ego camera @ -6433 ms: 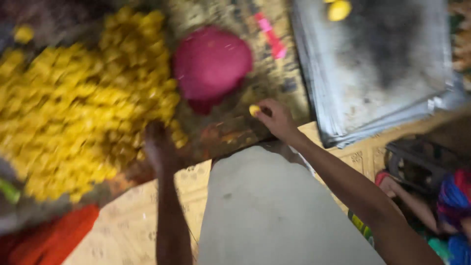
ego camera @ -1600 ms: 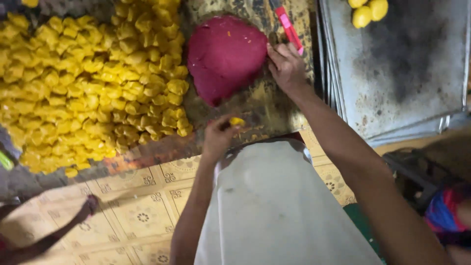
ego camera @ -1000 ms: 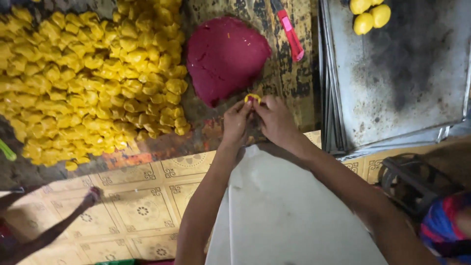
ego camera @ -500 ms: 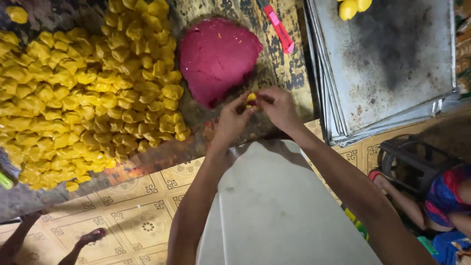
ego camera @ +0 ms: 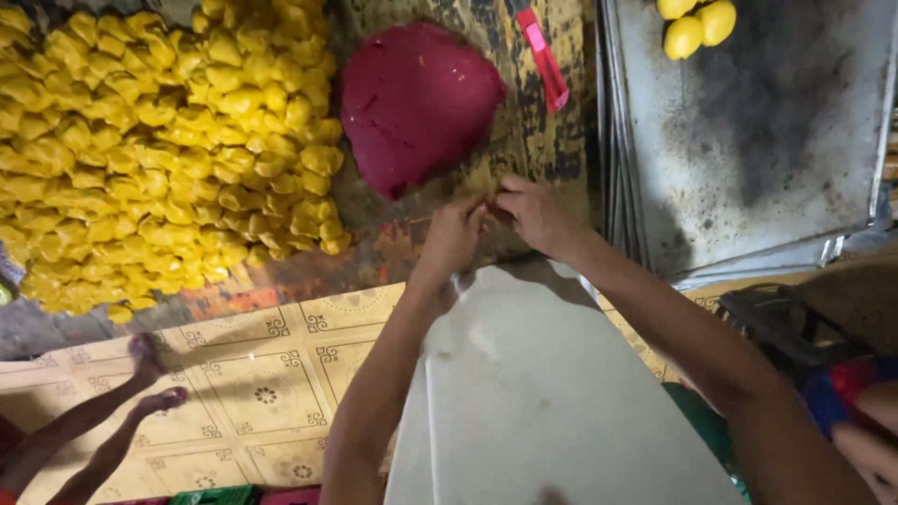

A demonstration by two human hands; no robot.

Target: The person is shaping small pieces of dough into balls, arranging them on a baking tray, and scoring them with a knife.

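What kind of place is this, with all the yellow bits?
Probably a small kitchen workshop where sweets or snacks are made by hand: a big heap of yellow pieces, a slab of red dough and stacked metal trays sit on a worn worktable.

Whatever sits between left hand (ego camera: 456, 234) and right hand (ego camera: 533, 211) hidden, yellow pile (ego camera: 159, 140) cut off at left edge

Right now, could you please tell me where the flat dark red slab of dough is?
In the head view, the flat dark red slab of dough lies top centre on the worn board, right of the yellow pieces and just above both hands.
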